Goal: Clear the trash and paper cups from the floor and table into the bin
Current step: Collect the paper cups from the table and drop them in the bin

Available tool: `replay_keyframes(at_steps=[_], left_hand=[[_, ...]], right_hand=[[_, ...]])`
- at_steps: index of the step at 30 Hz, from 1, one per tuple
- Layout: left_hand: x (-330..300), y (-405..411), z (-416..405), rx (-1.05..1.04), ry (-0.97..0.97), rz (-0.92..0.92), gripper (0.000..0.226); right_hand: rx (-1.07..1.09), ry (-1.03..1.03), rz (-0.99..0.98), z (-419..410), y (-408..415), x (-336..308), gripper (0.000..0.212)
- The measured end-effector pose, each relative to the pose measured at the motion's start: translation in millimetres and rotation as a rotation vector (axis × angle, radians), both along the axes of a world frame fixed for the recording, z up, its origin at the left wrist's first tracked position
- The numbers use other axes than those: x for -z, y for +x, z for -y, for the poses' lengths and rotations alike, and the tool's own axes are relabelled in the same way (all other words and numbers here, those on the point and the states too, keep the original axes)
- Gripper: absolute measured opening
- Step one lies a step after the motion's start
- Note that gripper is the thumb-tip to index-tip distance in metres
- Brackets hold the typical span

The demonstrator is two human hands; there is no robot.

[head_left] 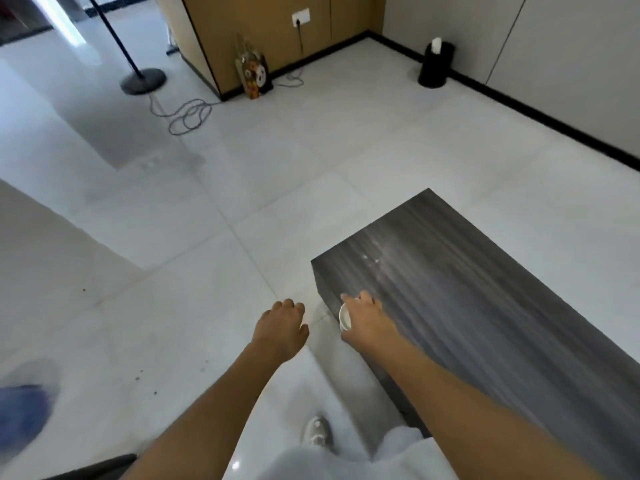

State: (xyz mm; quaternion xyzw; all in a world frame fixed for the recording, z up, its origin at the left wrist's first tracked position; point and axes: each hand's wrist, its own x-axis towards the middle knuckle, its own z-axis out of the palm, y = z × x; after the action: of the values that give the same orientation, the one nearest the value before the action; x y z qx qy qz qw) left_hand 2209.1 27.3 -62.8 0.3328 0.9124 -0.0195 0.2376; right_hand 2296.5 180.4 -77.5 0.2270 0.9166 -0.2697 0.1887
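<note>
At the near corner of the dark wooden counter (467, 289), my right hand (367, 320) grips a white paper cup (345, 317), fingers curled around it. My left hand (282, 329) hangs over the pale tiled floor (242, 174), fingers loosely curled, holding nothing. A black bin (435, 65) stands by the far wall.

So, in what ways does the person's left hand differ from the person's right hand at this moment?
The right hand grips a small white paper cup; the left hand holds nothing, fingers loosely curled. The right hand is over the near corner of the dark wood-grain table; the left hand hangs over the pale tiled floor. Both are bare and reach forward.
</note>
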Motion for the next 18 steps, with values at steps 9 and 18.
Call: replay_keyframes(at_steps=[9,18], left_hand=[[-12,-153,23,-0.128,0.006,-0.020,0.040],[-32,-326,-84,-0.171,0.111,-0.065,0.041]], right_hand=[[-0.116,-0.017,-0.037,9,-162,-12,0.072],[-0.079,0.020,-0.068,-106,-331,-26,0.071]])
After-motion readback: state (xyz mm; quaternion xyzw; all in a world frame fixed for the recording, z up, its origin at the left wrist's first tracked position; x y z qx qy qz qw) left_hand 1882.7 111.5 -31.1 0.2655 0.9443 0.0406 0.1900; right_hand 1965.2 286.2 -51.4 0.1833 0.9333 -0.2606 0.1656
